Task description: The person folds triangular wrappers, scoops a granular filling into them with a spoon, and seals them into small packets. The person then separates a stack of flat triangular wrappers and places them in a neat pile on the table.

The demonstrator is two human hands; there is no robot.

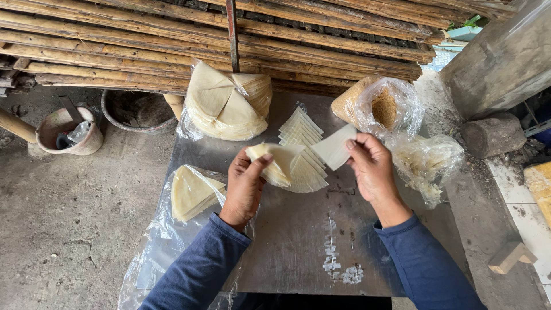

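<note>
Fanning out above the middle of the metal tabletop [298,241], a stack of thin pale triangular sheets [293,166] is pinched in the left hand [244,186], thumb on top and fingers closed underneath. The right hand [373,169], at 3 o'clock from the stack, nips a single sheet [334,146] between thumb and fingertips, this sheet touching the fan's upper edge. At 12 o'clock from the fan, a row of laid-out triangles [298,129] rests on the tabletop. Further toward 11 o'clock sits a large bagged pile of quarter-round sheets [227,103]. At 8 o'clock lies a smaller bagged wedge pile [192,192]. At 2 o'clock stands a clear bag of brown crumbs [381,106], with a crumpled bag of pale scraps [427,163] at 3 o'clock. Bamboo poles [172,40] cross the top, a pink bucket [72,132] well apart at 9 o'clock.
</note>
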